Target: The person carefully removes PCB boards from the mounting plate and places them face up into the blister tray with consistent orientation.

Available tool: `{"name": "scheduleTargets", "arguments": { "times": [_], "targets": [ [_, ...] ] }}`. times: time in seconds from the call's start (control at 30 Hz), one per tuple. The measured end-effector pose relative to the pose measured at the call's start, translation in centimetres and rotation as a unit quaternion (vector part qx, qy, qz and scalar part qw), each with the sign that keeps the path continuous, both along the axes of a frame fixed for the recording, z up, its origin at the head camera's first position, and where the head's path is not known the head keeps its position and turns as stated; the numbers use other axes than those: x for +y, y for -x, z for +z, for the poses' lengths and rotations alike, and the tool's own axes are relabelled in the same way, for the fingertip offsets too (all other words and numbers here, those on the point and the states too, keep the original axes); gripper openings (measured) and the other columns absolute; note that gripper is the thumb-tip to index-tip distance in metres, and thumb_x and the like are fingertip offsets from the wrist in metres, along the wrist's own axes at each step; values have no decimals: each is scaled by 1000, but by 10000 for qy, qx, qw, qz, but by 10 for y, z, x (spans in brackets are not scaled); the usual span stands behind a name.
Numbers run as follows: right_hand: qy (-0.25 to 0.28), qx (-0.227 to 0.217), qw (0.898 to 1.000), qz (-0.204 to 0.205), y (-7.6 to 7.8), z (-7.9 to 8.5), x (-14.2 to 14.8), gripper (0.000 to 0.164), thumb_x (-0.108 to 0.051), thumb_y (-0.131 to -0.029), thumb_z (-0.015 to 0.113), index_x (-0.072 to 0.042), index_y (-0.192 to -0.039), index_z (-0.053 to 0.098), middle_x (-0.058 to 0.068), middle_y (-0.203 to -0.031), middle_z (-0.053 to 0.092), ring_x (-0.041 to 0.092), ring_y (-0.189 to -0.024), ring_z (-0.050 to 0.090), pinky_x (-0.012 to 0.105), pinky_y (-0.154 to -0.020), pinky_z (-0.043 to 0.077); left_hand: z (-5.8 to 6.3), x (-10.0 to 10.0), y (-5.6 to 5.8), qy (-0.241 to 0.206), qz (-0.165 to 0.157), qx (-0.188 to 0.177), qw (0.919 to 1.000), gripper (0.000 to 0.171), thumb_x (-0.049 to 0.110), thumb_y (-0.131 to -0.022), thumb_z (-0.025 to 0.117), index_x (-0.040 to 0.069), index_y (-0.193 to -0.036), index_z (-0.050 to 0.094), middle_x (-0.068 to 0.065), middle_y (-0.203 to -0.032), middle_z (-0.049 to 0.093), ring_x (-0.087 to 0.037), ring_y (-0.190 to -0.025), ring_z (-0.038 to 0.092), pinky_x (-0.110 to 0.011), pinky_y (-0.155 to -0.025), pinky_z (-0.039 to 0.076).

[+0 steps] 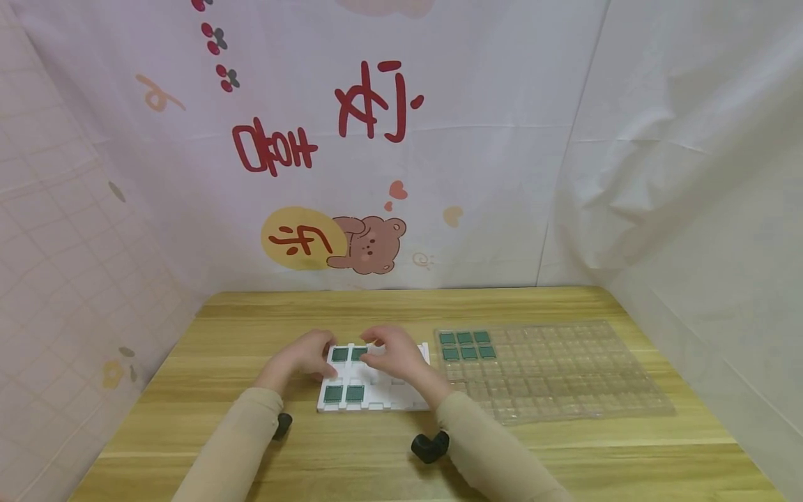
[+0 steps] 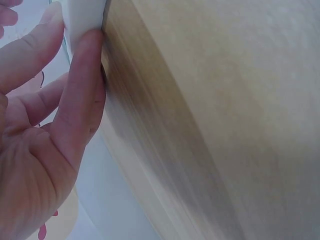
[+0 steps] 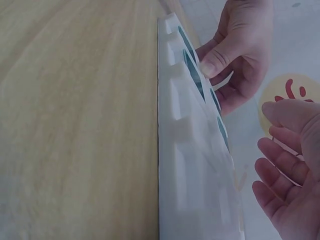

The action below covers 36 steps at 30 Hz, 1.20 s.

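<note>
My left hand (image 1: 307, 354) grips the left end of a white tray (image 1: 376, 396). In the left wrist view its thumb lies on one face of the white tray (image 2: 82, 20) and a finger presses its edge. Two green square circuit boards (image 1: 333, 394) sit in the tray's front-left slots and two more (image 1: 339, 355) at the back left. Above the back row is my right hand (image 1: 396, 352), beside the second back board. The right wrist view shows this hand (image 3: 292, 165) with fingers loosely bent, apart from the tray (image 3: 185, 160), holding nothing.
Right of the white tray lies a wide clear plastic tray (image 1: 552, 366) with many pockets. Several green boards (image 1: 464, 339) fill its back-left pockets. The wooden table (image 1: 351, 457) meets a printed white cloth (image 1: 489, 209) at its back and sides.
</note>
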State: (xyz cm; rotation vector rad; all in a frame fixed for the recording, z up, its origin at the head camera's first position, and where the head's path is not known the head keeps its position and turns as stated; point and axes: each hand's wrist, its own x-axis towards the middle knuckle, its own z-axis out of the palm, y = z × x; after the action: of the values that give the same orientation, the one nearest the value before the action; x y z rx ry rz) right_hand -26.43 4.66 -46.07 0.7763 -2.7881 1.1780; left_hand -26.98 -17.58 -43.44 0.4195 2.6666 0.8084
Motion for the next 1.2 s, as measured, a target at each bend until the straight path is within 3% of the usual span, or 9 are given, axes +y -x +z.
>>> {"name": "scheduleTargets", "arguments": {
  "times": [0.37,0.7,0.93,1.2],
  "targets": [
    [-673,242,9973,-145,-1,5,-9,36,-25,-86,78,-14,-119,69,-1,-113,68,17,-100,60,30,-83,50,-2,-3,2,-186,56,-108,9998,47,2,-71,86,-2,-110,59,-10,-97,57,-23,-85,56,-31,-65,55],
    [-890,282,9955,-176,0,4,-11,37,-25,-85,78,-12,-118,70,0,-113,68,22,-111,56,37,-93,48,-4,-5,4,-336,75,-154,9993,49,3,-71,86,-2,-111,59,-10,-102,55,-24,-90,55,-31,-64,55],
    [-1039,382,9937,-172,2,2,-13,37,-27,-84,79,-13,-117,70,0,-113,68,23,-111,56,36,-93,47,-7,-9,6,-648,144,-306,9973,50,2,-71,87,0,-112,60,-10,-105,54,-26,-95,53,-31,-66,55],
    [-1399,456,9890,-175,4,-1,-16,38,-30,-84,79,-15,-118,70,-1,-113,67,22,-113,56,36,-95,46,-11,-14,4,-1219,234,-642,9902,55,-3,-72,85,-3,-119,57,-12,-107,53,-25,-89,55,-34,-66,57]
  ]
}}
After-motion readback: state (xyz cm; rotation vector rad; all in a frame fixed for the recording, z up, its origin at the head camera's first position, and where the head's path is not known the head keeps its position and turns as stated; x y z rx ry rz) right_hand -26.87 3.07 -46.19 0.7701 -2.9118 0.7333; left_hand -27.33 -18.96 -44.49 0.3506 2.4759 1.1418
